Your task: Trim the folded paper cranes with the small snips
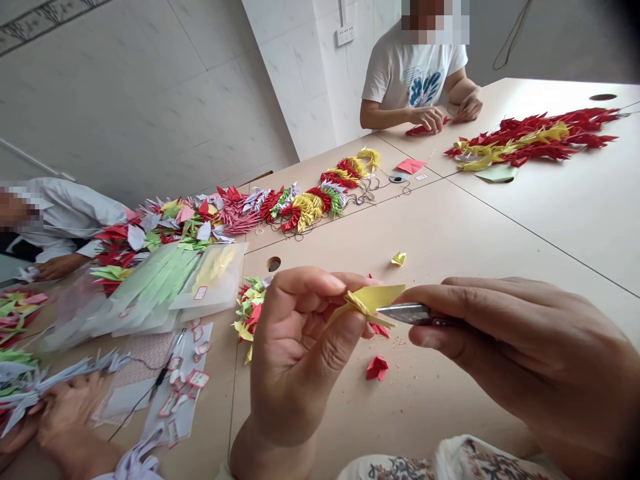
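My left hand (310, 340) pinches a yellow folded-paper crane (383, 297) between thumb and fingers, above the table. My right hand (505, 333) is closed around a pointed metal tool (407, 313). Its tip reaches in under the crane's wing; most of the tool is hidden by the fingers, so I cannot tell its exact kind. On the table beyond lies a small yellow folded piece (399, 259). A red folded piece (377, 368) rests below my hands among tiny paper scraps. Partly behind my left hand is a pile of mixed-colour folded paper (250, 310).
Strings of coloured paper cranes (310, 203) run along the far table edge. Red and yellow strings (540, 137) lie at the right, near a person in a white T-shirt (415, 80). Plastic sleeves (150, 287) and labels (199, 379) lie left, beside a co-worker's hands (70, 407).
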`<state>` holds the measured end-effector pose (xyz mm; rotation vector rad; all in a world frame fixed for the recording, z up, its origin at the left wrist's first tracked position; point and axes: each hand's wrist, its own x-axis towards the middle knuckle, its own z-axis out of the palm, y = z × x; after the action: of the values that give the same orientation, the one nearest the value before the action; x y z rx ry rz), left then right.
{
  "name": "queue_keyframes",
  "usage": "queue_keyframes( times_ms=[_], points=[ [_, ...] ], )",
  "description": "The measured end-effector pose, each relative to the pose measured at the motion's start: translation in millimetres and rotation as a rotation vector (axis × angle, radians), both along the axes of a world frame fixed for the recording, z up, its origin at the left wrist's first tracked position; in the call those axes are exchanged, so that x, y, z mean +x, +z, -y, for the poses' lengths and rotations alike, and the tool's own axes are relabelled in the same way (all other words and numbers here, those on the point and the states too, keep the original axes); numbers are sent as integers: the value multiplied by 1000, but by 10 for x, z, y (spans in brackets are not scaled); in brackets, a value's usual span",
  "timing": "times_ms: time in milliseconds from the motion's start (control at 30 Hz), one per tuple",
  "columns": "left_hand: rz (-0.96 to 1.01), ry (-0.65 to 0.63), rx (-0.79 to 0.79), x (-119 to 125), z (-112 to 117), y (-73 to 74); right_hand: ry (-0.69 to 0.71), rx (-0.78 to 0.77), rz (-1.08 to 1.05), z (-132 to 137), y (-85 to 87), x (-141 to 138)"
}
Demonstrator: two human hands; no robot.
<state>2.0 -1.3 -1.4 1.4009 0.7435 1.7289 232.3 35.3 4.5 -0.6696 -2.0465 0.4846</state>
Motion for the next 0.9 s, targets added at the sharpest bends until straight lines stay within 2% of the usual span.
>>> queue_keyframes(
  times_ms=[133,300,500,667,900],
  points=[
    [-18,27,25,7,-6,6,-126,-30,-5,56,-34,53],
    [-81,10,6,-51,-11,-34,-84,-27,-1,-16,-39,51],
    [-78,20,11,-43,13,-14,-46,-86,-69,-6,-34,17],
    [-37,-16,-4,-36,12,-8,-82,-100,-155,38,-38,11],
    [-91,2,21,-68,-20,-51,-143,-110,-157,32,-37,36]
  ],
)
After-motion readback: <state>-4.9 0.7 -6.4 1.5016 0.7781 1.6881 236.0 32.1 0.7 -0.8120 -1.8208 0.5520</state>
